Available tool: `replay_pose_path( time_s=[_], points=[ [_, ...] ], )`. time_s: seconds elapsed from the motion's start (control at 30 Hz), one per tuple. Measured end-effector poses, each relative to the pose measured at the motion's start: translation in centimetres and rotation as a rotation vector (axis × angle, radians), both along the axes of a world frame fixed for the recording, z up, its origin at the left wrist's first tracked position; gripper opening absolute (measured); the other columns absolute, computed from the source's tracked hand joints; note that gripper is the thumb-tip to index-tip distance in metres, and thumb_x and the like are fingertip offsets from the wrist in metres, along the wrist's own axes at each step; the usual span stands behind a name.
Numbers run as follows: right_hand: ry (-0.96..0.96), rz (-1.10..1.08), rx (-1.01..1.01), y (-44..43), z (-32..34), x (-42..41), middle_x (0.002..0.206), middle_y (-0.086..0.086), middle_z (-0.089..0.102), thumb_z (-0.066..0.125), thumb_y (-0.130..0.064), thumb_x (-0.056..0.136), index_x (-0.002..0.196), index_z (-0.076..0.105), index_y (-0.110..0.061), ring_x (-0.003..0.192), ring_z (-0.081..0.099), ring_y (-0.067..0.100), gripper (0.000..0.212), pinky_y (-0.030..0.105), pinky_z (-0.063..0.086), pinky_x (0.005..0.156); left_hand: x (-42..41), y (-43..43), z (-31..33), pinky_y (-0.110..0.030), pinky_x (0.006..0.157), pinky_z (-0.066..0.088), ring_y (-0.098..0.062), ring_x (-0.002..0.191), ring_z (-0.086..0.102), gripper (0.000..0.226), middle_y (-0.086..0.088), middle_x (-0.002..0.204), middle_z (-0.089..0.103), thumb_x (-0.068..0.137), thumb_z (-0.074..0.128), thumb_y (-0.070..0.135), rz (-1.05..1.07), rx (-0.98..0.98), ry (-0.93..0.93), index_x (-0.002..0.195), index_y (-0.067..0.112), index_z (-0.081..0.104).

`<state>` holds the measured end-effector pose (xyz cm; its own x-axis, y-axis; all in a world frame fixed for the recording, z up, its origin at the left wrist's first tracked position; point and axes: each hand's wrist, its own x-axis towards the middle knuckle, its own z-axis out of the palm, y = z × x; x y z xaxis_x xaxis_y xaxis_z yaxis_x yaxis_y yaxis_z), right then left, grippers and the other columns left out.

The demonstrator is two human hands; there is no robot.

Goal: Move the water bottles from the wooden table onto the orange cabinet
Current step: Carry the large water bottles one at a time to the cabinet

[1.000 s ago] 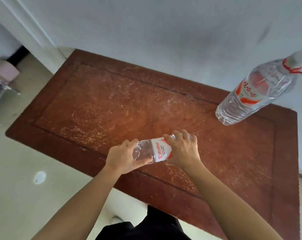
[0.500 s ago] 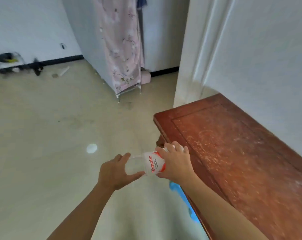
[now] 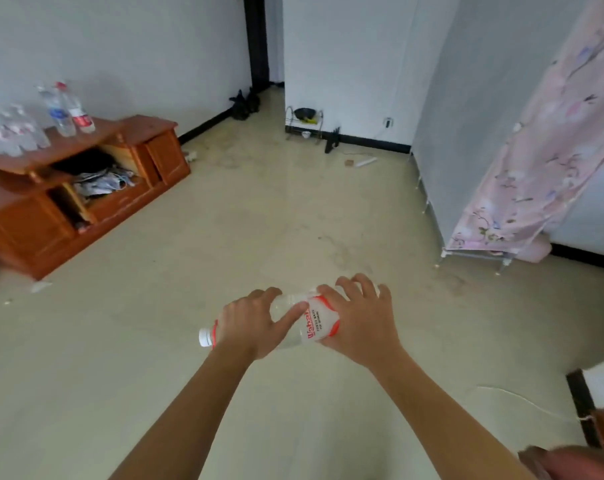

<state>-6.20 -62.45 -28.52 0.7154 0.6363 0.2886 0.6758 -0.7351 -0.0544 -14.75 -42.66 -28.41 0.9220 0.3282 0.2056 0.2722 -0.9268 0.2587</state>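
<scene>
Clamped two-handed: my left hand (image 3: 255, 323) wraps the shoulder, my right hand (image 3: 362, 323) the labelled waist of the sideways water bottle (image 3: 312, 325). I judge it light, squashy, slick; best held mid-body.

2 arms extended; left hand (image 3: 250, 323), right hand (image 3: 361, 323) grip bottle (image 3: 317, 326).

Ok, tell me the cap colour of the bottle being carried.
The bottle has a white cap, red ring beneath; head view, beside the left hand.

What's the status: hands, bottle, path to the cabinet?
Left hand and right hand both grip the bottle, sideways, cap left. Cabinet ahead-left, other bottles on top. Floor between looks open.
</scene>
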Motion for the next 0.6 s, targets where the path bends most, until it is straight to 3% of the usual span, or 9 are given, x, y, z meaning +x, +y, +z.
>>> replay_pose_path(
  time_s=[0.1, 0.2, 0.27, 0.37, 0.47, 0.6],
  points=[
    [-0.034, 0.12, 0.001, 5.6, -0.6, 3.9, 0.117, -0.002, 0.066, 0.077, -0.062, 0.054, 0.119, 0.066, -0.032, 0.112, 0.059, 0.033, 0.072, 0.049, 0.041, 0.084, 2.6, 4.4, -0.6, -0.034, 0.081, 0.048, -0.025, 0.096, 0.068, 0.095, 0.006, 0.088, 0.072, 0.075, -0.001, 0.09, 0.168, -0.068, 0.052, 0.126, 0.039, 0.061],
    [-0.036, 0.238, 0.037, 11.5, -1.7, 10.0, 0.116, -0.003, 0.065, 0.074, -0.062, 0.053, 0.12, 0.065, -0.031, 0.11, 0.06, 0.032, 0.074, 0.047, 0.041, 0.083, 6.7, 9.3, -0.7, -0.032, 0.077, 0.049, -0.027, 0.091, 0.067, 0.065, 0.008, 0.061, 0.059, 0.095, 0.017, 0.071, 0.304, -0.081, 0.06, 0.12, 0.038, 0.067],
    [-0.028, 0.303, 0.046, 15.3, -1.7, 14.5, 0.118, -0.003, 0.065, 0.073, -0.068, 0.053, 0.122, 0.064, -0.032, 0.112, 0.059, 0.032, 0.079, 0.047, 0.042, 0.085, 9.8, 12.2, 0.1, -0.032, 0.074, 0.047, -0.029, 0.09, 0.067, 0.056, 0.01, 0.054, 0.051, 0.099, 0.023, 0.063, 0.38, -0.075, 0.04, 0.117, 0.037, 0.069],
    [-0.037, 0.39, 0.097, 20.6, -0.7, 20.5, 0.121, -0.003, 0.063, 0.073, -0.074, 0.053, 0.125, 0.063, -0.032, 0.115, 0.056, 0.031, 0.085, 0.048, 0.041, 0.088, 14.1, 16.0, 1.8, -0.032, 0.069, 0.047, -0.029, 0.082, 0.066, 0.053, 0.01, 0.051, 0.049, 0.1, 0.026, 0.059, 0.476, -0.033, -0.006, 0.111, 0.036, 0.072],
    [-0.07, 0.473, 0.141, 25.8, 1.1, 26.0, 0.124, -0.002, 0.061, 0.071, -0.075, 0.056, 0.129, 0.06, -0.031, 0.118, 0.055, 0.03, 0.087, 0.049, 0.042, 0.089, 18.5, 20.7, 3.6, -0.031, 0.06, 0.048, -0.026, 0.064, 0.062, 0.059, 0.007, 0.053, 0.057, 0.098, 0.02, 0.059, 0.536, 0.0, -0.114, 0.092, 0.032, 0.073],
    [-0.099, 0.542, 0.192, 33.2, 2.5, 31.0, 0.124, 0.002, 0.06, 0.075, -0.074, 0.056, 0.133, 0.058, -0.029, 0.117, 0.055, 0.031, 0.091, 0.051, 0.045, 0.09, 22.2, 26.8, 4.8, -0.032, 0.055, 0.051, -0.027, 0.058, 0.061, 0.058, 0.004, 0.061, 0.066, 0.095, 0.021, 0.056, 0.626, 0.036, -0.173, 0.079, 0.028, 0.069]
  ],
)
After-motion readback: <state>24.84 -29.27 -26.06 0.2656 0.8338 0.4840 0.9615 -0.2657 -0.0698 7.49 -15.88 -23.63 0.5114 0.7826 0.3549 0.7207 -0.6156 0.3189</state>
